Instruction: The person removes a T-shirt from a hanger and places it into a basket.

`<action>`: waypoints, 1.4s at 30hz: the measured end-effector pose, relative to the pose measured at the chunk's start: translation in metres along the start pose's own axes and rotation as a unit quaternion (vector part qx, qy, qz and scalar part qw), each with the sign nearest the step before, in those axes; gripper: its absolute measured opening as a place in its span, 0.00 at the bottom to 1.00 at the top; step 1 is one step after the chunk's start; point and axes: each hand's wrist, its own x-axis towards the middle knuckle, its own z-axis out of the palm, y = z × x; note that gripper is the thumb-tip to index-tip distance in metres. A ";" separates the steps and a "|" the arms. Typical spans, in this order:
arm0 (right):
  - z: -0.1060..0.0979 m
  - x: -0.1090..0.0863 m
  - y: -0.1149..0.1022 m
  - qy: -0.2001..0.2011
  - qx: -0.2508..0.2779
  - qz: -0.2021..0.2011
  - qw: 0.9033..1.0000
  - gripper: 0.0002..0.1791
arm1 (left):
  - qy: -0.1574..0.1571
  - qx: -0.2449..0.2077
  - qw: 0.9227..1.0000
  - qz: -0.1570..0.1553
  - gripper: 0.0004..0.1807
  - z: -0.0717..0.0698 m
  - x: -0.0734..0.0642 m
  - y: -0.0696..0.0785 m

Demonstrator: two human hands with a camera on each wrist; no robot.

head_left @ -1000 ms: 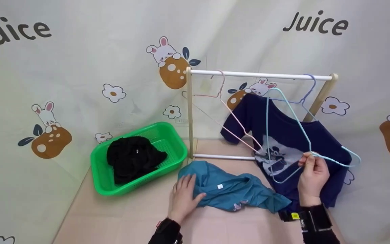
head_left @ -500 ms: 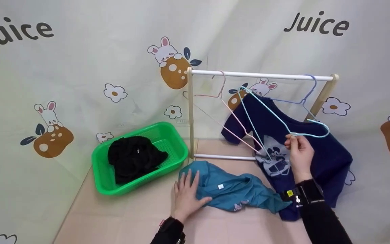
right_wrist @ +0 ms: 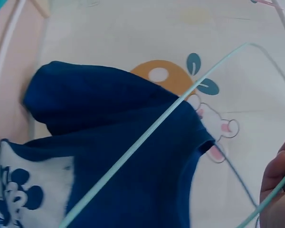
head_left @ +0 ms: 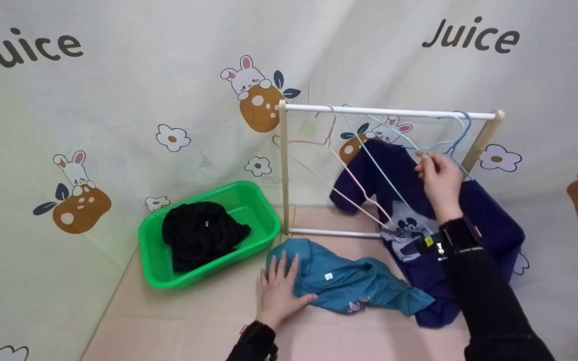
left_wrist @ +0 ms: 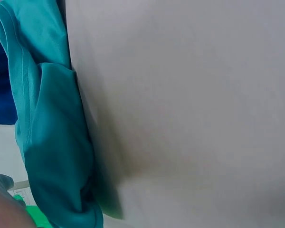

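Note:
In the head view my right hand (head_left: 439,185) pinches a mint-green clothes hanger (head_left: 384,175) near the base of its hook. The hook is level with the white rail (head_left: 389,112) of a small clothes rack; I cannot tell whether it touches. The hanger's frame crosses in front of a navy T-shirt (head_left: 489,220) with a mouse print, which hangs on a blue hanger (head_left: 467,133). My left hand (head_left: 281,293) rests with spread fingers on the left end of a crumpled teal garment (head_left: 344,281) on the table. The left wrist view shows the teal fabric (left_wrist: 57,137) close up.
A green basket (head_left: 156,281) with a black garment (head_left: 203,235) in it stands left of the rack. A pink hanger (head_left: 347,170) hangs near the rack's left post (head_left: 284,170). Printed cloth walls close off the back and sides.
My right hand has moved up and slightly left, bringing the mint-green hanger from in front of the T-shirt to rail height. The left hand has stayed on the teal garment, its fingers spreading somewhat.

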 end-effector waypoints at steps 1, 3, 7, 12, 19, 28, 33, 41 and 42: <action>0.000 0.004 -0.004 -0.005 -0.015 0.002 1.000 0.12 | -0.006 -0.003 1.000 -0.002 0.61 0.001 0.000 0.001; 0.002 0.011 -0.012 -0.014 -0.045 0.008 0.999 0.13 | -0.018 -0.007 1.000 -0.006 0.61 0.003 0.001 0.002; 0.006 0.020 -0.020 -0.036 -0.113 0.026 0.993 0.15 | -0.030 -0.016 0.999 -0.014 0.61 0.009 0.003 0.003; 0.012 0.023 -0.020 -0.069 -0.159 0.036 0.984 0.16 | -0.041 -0.027 0.998 -0.039 0.60 0.017 0.003 0.004; 0.016 0.016 -0.011 -0.114 -0.182 0.040 0.976 0.19 | -0.069 -0.028 0.996 -0.056 0.60 0.026 0.003 0.006; 0.014 -0.003 0.007 -0.115 -0.243 -0.037 0.962 0.29 | -0.066 0.022 0.996 -0.048 0.44 0.035 -0.001 -0.003; 0.010 -0.017 0.019 -0.114 -0.283 -0.075 0.949 0.41 | -0.040 0.042 0.997 -0.042 0.37 0.036 -0.001 -0.007; 0.003 -0.042 0.034 -0.088 -0.335 -0.116 0.931 0.48 | -0.018 0.055 0.998 -0.038 0.33 0.036 0.000 -0.009; 0.003 -0.046 0.035 -0.084 -0.334 -0.118 0.931 0.48 | -0.017 0.054 0.998 -0.041 0.31 0.036 0.000 -0.009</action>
